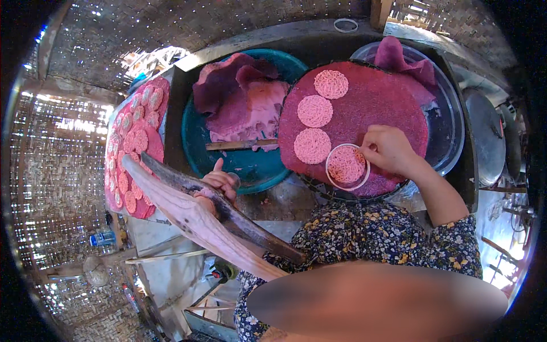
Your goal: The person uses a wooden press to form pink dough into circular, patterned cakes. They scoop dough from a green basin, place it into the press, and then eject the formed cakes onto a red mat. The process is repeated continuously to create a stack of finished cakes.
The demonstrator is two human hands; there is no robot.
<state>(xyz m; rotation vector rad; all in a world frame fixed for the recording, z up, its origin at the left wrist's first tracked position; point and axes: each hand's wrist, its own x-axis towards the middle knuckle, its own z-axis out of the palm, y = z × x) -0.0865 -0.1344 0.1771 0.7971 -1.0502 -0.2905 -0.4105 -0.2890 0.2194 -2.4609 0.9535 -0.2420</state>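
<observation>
My right hand [390, 149] pinches the rim of a white ring [365, 175] between thumb and fingers. The ring lies around a pink lacy round of thin strands [346, 165] on a round, magenta cloth-covered board [387, 108]. Three more pink lacy rounds [315, 111] form a curved row on the same cloth. My left hand [219, 183] is closed around the dark arm of a long two-armed wooden tool [196, 214], which slants in front of me. The arms partly hide its fingers.
A teal basin [191, 142] holds pink dough, a magenta cloth [228, 102] and a wooden stick [239, 145]. Another cloth-draped basin [453, 137] stands under the board's right side. Far left, a cloth-covered tray [156, 196] bears many rounds. A loose white ring [346, 24] lies on the back ledge.
</observation>
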